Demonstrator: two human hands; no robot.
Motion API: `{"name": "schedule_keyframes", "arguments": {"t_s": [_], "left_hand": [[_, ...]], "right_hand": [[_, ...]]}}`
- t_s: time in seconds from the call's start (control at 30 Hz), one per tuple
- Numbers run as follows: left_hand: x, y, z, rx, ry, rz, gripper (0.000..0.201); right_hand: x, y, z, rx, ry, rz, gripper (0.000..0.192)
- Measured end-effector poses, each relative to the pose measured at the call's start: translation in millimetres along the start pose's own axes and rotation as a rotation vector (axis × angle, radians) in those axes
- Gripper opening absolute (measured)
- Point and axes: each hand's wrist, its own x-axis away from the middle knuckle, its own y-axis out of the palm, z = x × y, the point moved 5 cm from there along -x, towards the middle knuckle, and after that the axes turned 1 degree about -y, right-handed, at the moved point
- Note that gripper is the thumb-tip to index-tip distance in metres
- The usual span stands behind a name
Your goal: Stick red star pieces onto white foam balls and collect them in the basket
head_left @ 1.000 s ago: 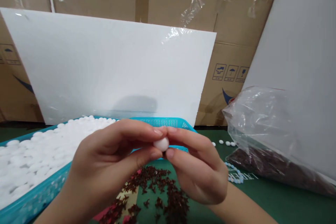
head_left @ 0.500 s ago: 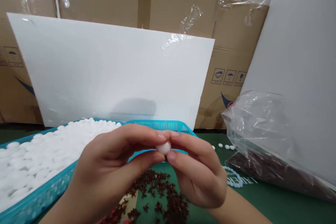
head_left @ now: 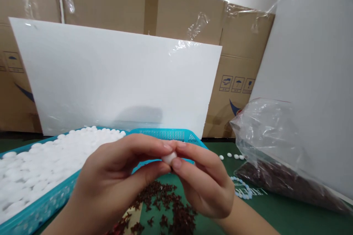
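Between the fingertips of both hands is a small white ball (head_left: pixel 168 158), smooth and roundish. My left hand (head_left: pixel 116 176) pinches it from the left with thumb and forefinger, closed on it. From the other side my right hand (head_left: pixel 207 180) presses thumb and fingertips against the same ball, its remaining fingers curled in. A tiny dark spot shows under the ball by the right thumb; what it is I cannot make out. Below the hands, small dark brown star-shaped pieces (head_left: pixel 182 216) lie scattered on the green table surface (head_left: pixel 278 216).
At left a blue basket (head_left: pixel 59 192) is heaped with white balls (head_left: pixel 46 169). Another blue basket (head_left: pixel 162 132) stands behind my hands. To the right are several loose white balls (head_left: pixel 236 156), a pale beaded bracelet (head_left: pixel 249 193) and a clear bag (head_left: pixel 264 125) of brown pieces. White boards and cartons stand behind.
The view has shifted slightly. The white ball has turned or slid a little left between my fingertips, and the right thumb now covers more of it. Both hands keep their pinch.
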Motion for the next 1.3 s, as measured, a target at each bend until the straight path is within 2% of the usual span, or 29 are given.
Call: {"name": "schedule_keyframes", "arguments": {"t_s": [0.13,0.33,0.4,0.57,0.67,0.77,0.83,0.93,1.1,1.17,1.2,1.27,1.3], "left_hand": [[0.6,2.4,3.8,-0.019,0.016,-0.013,0.026],[2.2,5.5,7.4,-0.033,-0.014,-0.036,0.026],[2.9,6.1,6.3,-0.023,-0.016,-0.043,0.026],[2.8,8.2,5.4,-0.046,0.023,-0.032,0.028],[2.8,8.6,6.5,0.002,0.042,-0.008,0.022],[3.8,7.0,2.3,0.089,-0.030,0.041,0.020],[5.2,6.1,-2.1,0.133,-0.091,0.075,0.023],[7.0,7.4,-5.0,0.191,-0.103,0.086,0.028],[6.6,9.5,-5.7,0.282,-0.094,0.087,0.033],[3.9,7.3,-6.3,0.300,-0.103,0.090,0.034],[2.1,4.4,-7.4,0.299,-0.115,0.105,0.034],[-1.9,-6.3,-11.1,0.275,-0.141,0.192,0.033],[-3.4,-13.4,-13.9,0.265,-0.158,0.254,0.031]], "right_hand": [[1.7,-2.5,-0.8,-0.042,-0.028,0.038,0.013],[6.5,-6.3,0.4,-0.202,0.015,0.153,0.026],[6.6,-6.6,-0.1,-0.218,0.002,0.144,0.027],[2.8,-6.5,0.9,-0.145,-0.005,0.085,0.017],[1.7,-5.7,0.7,-0.140,-0.039,0.123,0.011],[3.3,-7.9,3.7,-0.205,-0.034,0.235,0.012],[3.6,-6.7,6.2,-0.206,-0.010,0.200,0.012],[3.5,-6.1,7.0,-0.168,0.004,0.091,0.012],[1.6,-7.9,4.0,-0.202,0.044,0.059,0.018],[-0.3,-5.4,7.6,-0.241,0.111,0.051,0.021],[-0.6,-2.4,14.2,-0.252,0.201,0.027,0.022],[5.8,13.2,38.0,-0.217,0.515,-0.207,0.030],[16.1,24.5,53.0,-0.167,0.717,-0.432,0.036]]}}
